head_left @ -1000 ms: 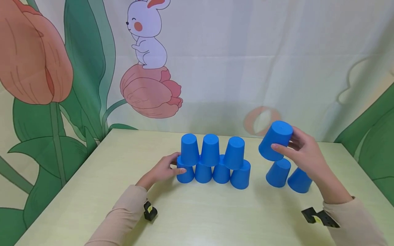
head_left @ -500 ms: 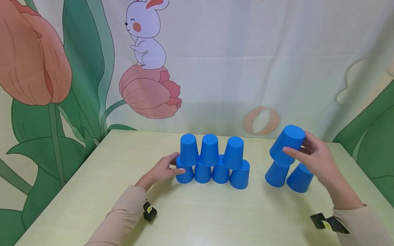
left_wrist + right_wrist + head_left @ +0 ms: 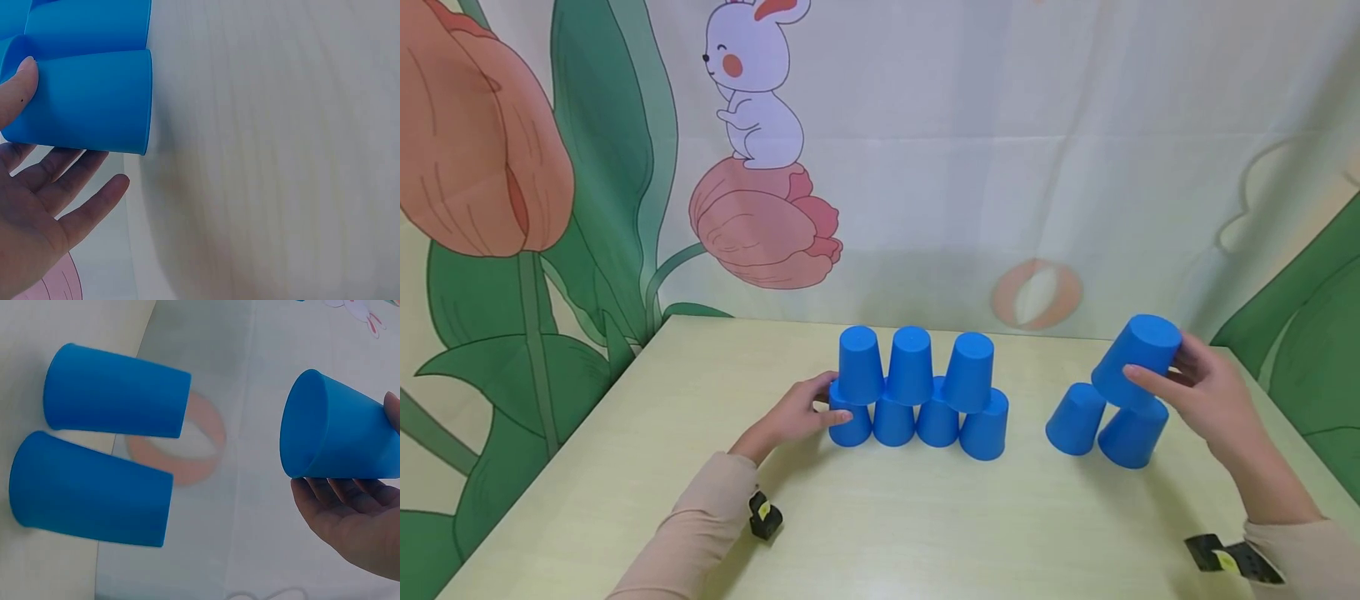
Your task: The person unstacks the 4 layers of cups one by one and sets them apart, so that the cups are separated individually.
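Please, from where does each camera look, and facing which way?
Head: worn on the head, facing forward and down at the pale wooden table and blue tapered plastic cups; left hand, right hand, beige sleeves show.
Left wrist: worn there, facing the gripped end cup; part of left hand shows.
Right wrist: worn there, facing the lifted cup, two standing cups, white printed cloth backdrop; part of right hand shows.
Head and right wrist share those three cups.

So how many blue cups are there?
10: four in the bottom row, three in the upper row, a pair standing at right, one cup in the right hand. Any nested ones would be hidden.
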`<state>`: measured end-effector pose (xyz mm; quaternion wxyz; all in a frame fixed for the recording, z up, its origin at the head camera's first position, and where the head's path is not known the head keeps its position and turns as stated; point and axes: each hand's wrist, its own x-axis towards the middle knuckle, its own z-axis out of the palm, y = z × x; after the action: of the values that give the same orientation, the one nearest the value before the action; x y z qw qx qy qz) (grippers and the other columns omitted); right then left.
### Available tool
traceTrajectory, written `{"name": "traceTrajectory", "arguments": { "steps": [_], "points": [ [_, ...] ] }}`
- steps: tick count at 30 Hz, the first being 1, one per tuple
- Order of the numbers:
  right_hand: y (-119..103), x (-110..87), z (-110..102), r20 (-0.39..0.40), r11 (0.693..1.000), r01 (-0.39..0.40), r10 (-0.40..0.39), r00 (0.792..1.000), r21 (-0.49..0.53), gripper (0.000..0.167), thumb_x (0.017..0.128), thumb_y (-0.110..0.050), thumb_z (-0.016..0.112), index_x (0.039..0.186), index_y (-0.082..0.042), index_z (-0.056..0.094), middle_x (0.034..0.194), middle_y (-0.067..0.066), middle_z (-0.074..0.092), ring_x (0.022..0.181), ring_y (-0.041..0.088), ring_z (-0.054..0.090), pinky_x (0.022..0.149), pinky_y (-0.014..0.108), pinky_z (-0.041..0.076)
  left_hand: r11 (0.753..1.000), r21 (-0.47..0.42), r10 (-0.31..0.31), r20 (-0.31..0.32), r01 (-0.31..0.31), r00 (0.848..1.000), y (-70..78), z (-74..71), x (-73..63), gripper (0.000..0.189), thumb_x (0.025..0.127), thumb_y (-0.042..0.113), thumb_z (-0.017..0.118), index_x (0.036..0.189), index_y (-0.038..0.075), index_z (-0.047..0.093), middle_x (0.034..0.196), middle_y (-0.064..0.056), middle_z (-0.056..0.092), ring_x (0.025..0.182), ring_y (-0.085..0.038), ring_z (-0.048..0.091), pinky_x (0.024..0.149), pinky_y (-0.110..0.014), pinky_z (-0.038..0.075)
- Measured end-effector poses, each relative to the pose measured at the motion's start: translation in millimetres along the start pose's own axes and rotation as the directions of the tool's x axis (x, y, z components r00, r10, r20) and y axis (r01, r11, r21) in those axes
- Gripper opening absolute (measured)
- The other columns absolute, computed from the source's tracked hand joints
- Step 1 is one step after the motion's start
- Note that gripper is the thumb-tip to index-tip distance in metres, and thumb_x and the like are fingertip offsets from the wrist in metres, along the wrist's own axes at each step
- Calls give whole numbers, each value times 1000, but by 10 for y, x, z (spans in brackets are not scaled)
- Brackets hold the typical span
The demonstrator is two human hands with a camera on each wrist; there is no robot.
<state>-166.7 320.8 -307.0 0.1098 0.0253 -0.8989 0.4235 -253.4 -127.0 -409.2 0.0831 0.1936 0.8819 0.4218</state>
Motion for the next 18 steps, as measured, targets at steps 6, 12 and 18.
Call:
{"name": "traceTrajectory", "arguments": {
  "steps": [6,12,18],
  "points": [
    [152,-11,-74,-38,998,-25,23,999,-49,69,90,-31,57,143,-5,23,132,30,39,114,49,40,85,55,40,1000,6,0,-2,0,1000,4,5,-3,61,84,26,66,134,3,39,121,-14,55,109,-32,53,86,-48,45],
    [293,-31,-125,-59,996,-65,62,996,-60,71,89,-33,57,143,-3,22,132,31,38,114,49,39,85,58,38,1000,3,4,-5,-4,1000,1,7,0,60,84,25,66,133,3,40,121,-15,55,109,-32,53,86,-49,45],
    [395,-46,-163,-60,995,-89,86,995,-51,73,90,-34,56,143,1,20,132,34,36,114,52,37,84,63,35,1000,10,2,-10,-2,1000,1,11,1,60,84,25,66,133,3,40,120,-14,56,108,-32,53,86,-48,45]
  ]
}}
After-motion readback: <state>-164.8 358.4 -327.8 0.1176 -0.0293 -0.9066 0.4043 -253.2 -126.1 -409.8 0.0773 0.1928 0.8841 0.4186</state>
